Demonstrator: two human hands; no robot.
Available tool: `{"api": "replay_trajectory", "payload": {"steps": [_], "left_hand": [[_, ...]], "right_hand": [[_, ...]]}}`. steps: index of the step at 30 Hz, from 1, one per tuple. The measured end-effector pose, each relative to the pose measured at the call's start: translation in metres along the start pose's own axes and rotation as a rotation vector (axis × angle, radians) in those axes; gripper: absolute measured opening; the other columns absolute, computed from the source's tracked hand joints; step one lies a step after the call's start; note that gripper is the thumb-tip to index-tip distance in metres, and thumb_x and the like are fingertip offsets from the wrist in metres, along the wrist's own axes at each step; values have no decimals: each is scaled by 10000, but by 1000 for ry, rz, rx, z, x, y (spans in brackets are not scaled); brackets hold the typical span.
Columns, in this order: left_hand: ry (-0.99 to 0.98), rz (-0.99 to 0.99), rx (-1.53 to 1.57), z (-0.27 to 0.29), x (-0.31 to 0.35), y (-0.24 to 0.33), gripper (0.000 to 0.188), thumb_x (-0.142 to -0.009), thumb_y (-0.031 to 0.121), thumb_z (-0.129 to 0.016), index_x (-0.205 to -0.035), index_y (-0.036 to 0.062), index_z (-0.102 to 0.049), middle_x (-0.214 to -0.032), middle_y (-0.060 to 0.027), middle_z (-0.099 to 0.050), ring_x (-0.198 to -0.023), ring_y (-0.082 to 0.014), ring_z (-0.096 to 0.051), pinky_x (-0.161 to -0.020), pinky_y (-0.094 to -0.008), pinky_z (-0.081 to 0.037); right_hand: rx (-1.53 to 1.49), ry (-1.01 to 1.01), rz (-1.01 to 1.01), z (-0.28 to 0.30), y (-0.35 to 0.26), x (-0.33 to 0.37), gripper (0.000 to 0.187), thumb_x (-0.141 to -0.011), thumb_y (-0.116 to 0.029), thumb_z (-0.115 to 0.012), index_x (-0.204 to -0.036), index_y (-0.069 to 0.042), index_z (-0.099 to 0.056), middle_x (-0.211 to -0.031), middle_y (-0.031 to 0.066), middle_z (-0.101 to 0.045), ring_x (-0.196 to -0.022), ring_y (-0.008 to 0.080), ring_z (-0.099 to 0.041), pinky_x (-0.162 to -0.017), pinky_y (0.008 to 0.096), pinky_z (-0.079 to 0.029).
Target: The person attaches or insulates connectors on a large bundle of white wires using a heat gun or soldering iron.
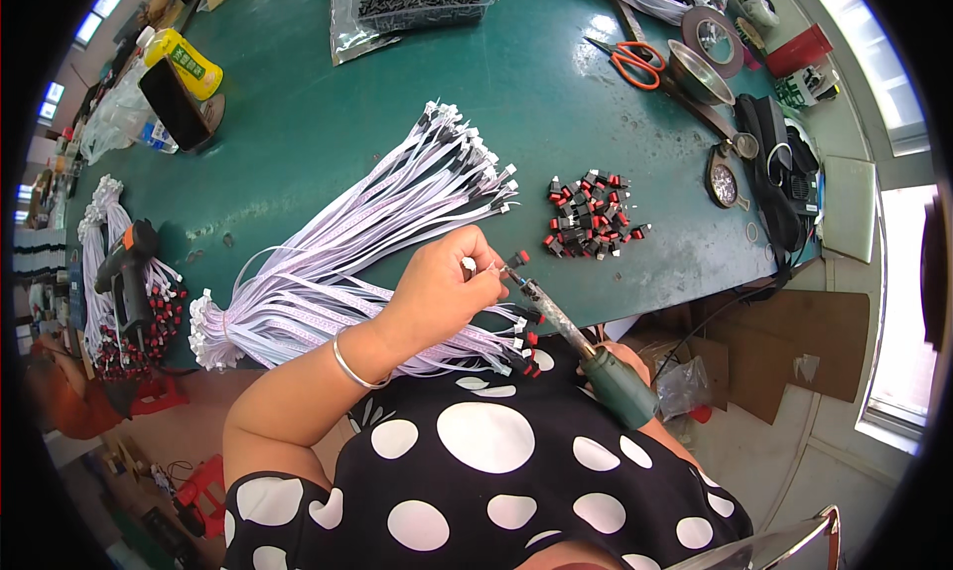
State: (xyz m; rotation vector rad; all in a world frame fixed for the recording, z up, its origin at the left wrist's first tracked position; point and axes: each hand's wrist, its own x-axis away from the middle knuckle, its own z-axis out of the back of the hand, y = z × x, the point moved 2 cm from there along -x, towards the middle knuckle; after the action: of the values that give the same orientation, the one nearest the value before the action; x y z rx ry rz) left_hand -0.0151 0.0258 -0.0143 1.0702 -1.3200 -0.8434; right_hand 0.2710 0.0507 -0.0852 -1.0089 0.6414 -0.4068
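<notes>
My left hand (452, 282) is closed in a pinch over the near end of a cable bundle. At its fingertips sits a small black-and-red switch (519, 259); the thin wire ends there are too small to make out clearly. My right hand (632, 359), partly hidden, is wrapped round the green handle of a soldering iron (561, 317). The iron's tip points up and left, close to the switch and my left fingertips. Under my left hand spreads a bundle of white flat cables (338, 213) with black strands and white connectors. Several near cable ends carry black-and-red parts.
A pile of black-and-red switches (591, 215) lies right of the cables. Orange-handled scissors (635, 64), a metal bowl (702, 71) and a tape roll (713, 39) are at far right. Leftward stand a phone (177, 105), a yellow bottle (189, 62) and a glue gun (129, 267).
</notes>
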Motion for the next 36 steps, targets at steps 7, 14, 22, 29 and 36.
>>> {"api": "replay_trajectory", "payload": {"steps": [7,14,22,29,36], "left_hand": [[-5,15,-18,0,-2,-3,94,-838,-14,-502,-782,23,-436,-903,-111,-546,-749,-150,-617,-614,-250,-518],[-2,-86,-213,-3,5,6,80,-799,-26,-517,-768,7,-451,-880,-109,-560,-741,-150,-629,-603,-242,-503],[32,-404,-326,-4,19,15,108,-747,26,-559,-711,3,-460,-762,-98,-592,-638,-159,-580,-547,-271,-448],[36,6,276,4,8,0,78,-838,-28,-499,-804,21,-449,-905,-117,-537,-744,-149,-598,-628,-254,-506],[51,-16,39,2,7,2,83,-828,-27,-504,-790,14,-444,-911,-127,-537,-738,-141,-612,-624,-243,-524]], "right_hand": [[135,16,76,0,-7,-6,407,-741,-62,-681,-1095,29,-502,-847,147,-613,-753,280,-618,-652,340,-499],[-316,339,-672,20,-29,-31,172,-894,-142,-492,-932,15,-548,-819,124,-634,-723,161,-608,-636,273,-494],[-397,270,-579,0,-65,-123,283,-811,-63,-571,-1081,-8,-505,-882,72,-596,-786,153,-602,-690,283,-487],[-793,325,-784,18,-58,-64,176,-887,-129,-485,-982,0,-558,-858,133,-605,-524,177,-574,-487,297,-490],[-247,42,-16,14,3,-12,353,-821,-159,-615,-978,141,-518,-812,171,-585,-433,174,-521,-376,273,-414]]}}
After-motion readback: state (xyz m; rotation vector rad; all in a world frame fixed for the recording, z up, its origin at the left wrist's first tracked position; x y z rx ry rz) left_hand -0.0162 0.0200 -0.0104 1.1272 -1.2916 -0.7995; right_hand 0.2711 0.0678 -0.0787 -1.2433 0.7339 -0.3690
